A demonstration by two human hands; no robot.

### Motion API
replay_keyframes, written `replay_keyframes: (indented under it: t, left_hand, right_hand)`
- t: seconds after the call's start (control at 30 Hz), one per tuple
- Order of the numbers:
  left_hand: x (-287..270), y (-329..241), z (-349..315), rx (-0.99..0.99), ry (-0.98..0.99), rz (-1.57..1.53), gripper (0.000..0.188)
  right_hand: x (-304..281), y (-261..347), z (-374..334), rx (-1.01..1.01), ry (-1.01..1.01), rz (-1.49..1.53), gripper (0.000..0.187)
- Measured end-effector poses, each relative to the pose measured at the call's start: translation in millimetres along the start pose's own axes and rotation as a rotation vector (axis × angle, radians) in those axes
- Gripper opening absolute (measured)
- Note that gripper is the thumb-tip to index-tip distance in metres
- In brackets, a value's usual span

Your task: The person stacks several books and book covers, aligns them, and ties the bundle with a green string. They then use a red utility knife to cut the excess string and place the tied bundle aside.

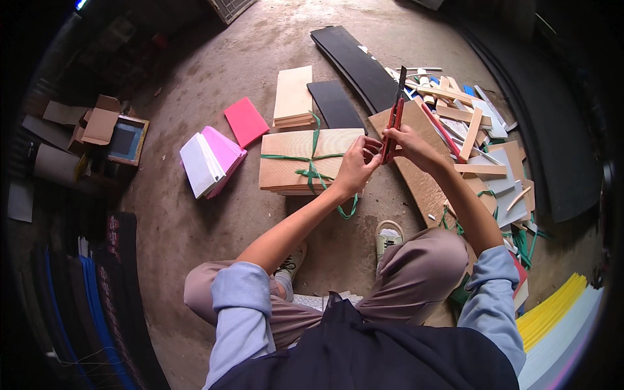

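In front of me, a red utility knife points upward with its dark blade out at the top. My right hand is closed around its handle. The curled fingers of my left hand meet the knife's lower end from the other side; part of that grip is hidden. Just below and left of the knife sits a stack of tan ribbed sheets, bound crosswise with green strapping. The strapping is knotted on the stack's near side, and a loose loop hangs to the floor.
Beyond lie tan sheets, a dark sheet and a long black slab. To the left are white sheets, pink sheets and a red block. A brown board and mixed offcuts cover the right.
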State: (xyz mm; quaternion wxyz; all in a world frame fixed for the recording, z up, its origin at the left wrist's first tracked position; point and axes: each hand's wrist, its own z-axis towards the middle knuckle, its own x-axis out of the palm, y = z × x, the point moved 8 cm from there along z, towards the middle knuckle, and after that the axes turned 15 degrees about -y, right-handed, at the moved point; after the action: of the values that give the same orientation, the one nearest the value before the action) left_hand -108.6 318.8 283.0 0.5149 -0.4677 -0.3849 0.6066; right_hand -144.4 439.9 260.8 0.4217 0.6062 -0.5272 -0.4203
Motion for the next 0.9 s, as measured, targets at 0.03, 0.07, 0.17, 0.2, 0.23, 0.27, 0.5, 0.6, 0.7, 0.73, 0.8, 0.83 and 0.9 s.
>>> replay_keyframes:
  t: [0.03, 0.07, 0.17, 0.2, 0.23, 0.27, 0.5, 0.6, 0.7, 0.73, 0.8, 0.83, 0.9]
  left_hand:
    - [-30, -5, -5, 0.040, -0.018, 0.086, 0.020]
    - [-62, 1, -13, 0.013, 0.000, 0.194, 0.020]
    - [-150, 33, -43, -0.099, 0.066, 0.488, 0.019]
    - [-170, 42, -52, -0.105, 0.084, 0.555, 0.018]
    - [-188, 51, -59, -0.111, 0.105, 0.623, 0.018]
    - [-202, 62, -67, -0.130, 0.125, 0.691, 0.018]
    - [-178, 107, -52, -0.249, 0.195, 0.529, 0.023]
    - [-157, 116, -48, -0.408, 0.269, 0.402, 0.026]
    - [-138, 113, -44, -0.592, 0.212, 0.146, 0.031]
    - [-133, 112, -41, -0.615, 0.191, 0.094, 0.032]
    - [-116, 109, -35, -0.747, 0.018, 0.014, 0.031]
    - [-110, 107, -35, -0.817, -0.072, -0.024, 0.031]
    - [-108, 109, -34, -0.914, -0.074, -0.171, 0.021]
  right_hand:
    - [15, 8, 5, -0.028, 0.017, -0.043, 0.025]
    - [36, 12, 12, -0.022, 0.035, -0.127, 0.026]
    - [96, 0, 30, 0.024, 0.086, -0.340, 0.030]
    - [110, -11, 35, 0.054, 0.105, -0.390, 0.032]
    - [121, -22, 38, 0.083, 0.121, -0.439, 0.034]
    - [137, -35, 38, 0.068, 0.125, -0.552, 0.037]
    - [147, -71, 20, -0.248, -0.062, -0.888, 0.030]
    - [137, -72, 21, -0.159, -0.125, -0.819, 0.025]
    - [128, -75, 30, -0.020, -0.203, -0.528, 0.017]
    - [129, -77, 34, 0.025, -0.174, -0.434, 0.014]
    - [115, -84, 51, 0.044, -0.176, -0.326, 0.018]
    - [112, -85, 57, 0.057, -0.166, -0.261, 0.017]
    - [128, -78, 61, 0.091, -0.141, -0.239, 0.015]
